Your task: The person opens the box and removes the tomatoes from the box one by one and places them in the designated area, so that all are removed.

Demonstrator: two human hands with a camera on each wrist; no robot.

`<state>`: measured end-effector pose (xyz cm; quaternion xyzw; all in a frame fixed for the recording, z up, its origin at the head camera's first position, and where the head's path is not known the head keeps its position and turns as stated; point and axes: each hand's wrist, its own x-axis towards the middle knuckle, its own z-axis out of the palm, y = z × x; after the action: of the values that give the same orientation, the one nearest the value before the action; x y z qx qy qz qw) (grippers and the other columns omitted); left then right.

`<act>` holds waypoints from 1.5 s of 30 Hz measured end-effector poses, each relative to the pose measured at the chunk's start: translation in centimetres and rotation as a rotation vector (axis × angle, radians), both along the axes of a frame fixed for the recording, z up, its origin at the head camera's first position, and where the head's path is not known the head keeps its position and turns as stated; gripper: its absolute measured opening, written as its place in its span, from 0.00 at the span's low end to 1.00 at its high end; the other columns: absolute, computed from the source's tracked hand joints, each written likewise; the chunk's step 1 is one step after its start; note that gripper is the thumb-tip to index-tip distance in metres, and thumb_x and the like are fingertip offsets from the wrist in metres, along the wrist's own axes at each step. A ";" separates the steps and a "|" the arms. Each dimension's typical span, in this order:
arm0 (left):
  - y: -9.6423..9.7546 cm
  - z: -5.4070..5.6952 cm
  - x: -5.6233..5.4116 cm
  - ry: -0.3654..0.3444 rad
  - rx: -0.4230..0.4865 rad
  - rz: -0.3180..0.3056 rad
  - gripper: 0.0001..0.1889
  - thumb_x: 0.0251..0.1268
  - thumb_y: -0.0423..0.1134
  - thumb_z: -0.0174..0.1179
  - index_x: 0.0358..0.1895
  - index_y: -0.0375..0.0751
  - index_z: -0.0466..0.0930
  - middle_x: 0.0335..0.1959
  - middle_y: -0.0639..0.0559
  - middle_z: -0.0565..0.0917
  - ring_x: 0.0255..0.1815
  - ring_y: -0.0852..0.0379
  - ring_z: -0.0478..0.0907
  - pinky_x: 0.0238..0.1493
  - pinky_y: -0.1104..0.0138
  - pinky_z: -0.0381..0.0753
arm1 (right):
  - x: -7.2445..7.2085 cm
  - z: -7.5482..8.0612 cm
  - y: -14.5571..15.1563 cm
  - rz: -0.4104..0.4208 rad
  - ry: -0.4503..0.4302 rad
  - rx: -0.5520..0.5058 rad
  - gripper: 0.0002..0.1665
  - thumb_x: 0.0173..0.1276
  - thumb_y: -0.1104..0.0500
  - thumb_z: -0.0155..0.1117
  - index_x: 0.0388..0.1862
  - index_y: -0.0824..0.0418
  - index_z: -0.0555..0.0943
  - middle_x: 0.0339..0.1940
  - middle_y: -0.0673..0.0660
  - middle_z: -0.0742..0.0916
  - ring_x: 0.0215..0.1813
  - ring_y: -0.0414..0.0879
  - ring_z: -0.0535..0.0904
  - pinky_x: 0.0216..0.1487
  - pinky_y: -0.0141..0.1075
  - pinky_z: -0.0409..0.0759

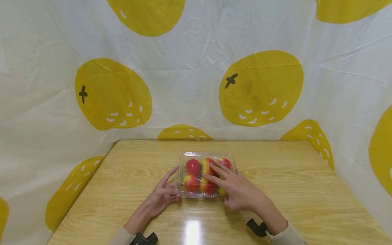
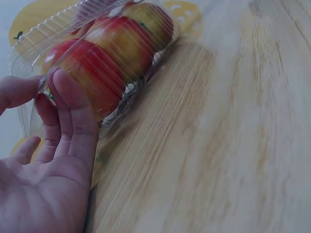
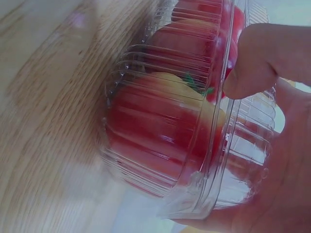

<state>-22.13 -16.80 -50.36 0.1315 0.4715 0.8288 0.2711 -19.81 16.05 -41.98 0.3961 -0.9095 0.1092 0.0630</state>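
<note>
A clear plastic clamshell box [image 1: 204, 154] sits near the middle of the table, holding several red-and-yellow fruits that look like apples [image 1: 193, 166]. At its left side, my left hand [image 1: 162, 197] pinches the rim between thumb and fingers; the left wrist view shows the fingers [image 2: 73, 92] bent at that edge. My right hand [image 1: 240, 192] spreads over the right part of the lid, its fingers stretched across the top. In the right wrist view the thumb [image 3: 250, 73] touches the seam between lid and base. The lid lies over the fruits.
The wooden table [image 1: 137, 156] extends around the box. Behind it and at both sides hangs a white cloth [image 1: 183, 85] printed with large yellow fruits. Black wrist mounts [image 1: 257, 228] sit on both forearms below the sleeves.
</note>
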 end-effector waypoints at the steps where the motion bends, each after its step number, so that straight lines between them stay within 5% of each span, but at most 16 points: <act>1: 0.1 0.0 0.0 0.000 -0.001 0.002 0.51 0.68 0.23 0.54 0.85 0.59 0.38 0.32 0.56 0.79 0.36 0.58 0.82 0.45 0.68 0.85 | 0.0 0.1 0.0 -0.003 -0.005 0.001 0.60 0.45 0.67 0.71 0.80 0.41 0.67 0.85 0.59 0.62 0.85 0.63 0.55 0.63 0.78 0.69; 45: 0.0 0.3 0.1 -0.019 -0.030 0.012 0.51 0.68 0.23 0.56 0.85 0.62 0.38 0.33 0.57 0.79 0.35 0.59 0.80 0.42 0.69 0.83 | 0.1 0.5 0.0 0.000 -0.106 0.041 0.60 0.53 0.70 0.70 0.84 0.43 0.59 0.85 0.60 0.61 0.86 0.64 0.52 0.61 0.81 0.67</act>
<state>-22.03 -16.77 -50.06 0.1166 0.4820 0.8246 0.2724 -19.72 16.02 -41.47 0.3912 -0.9136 0.1111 0.0067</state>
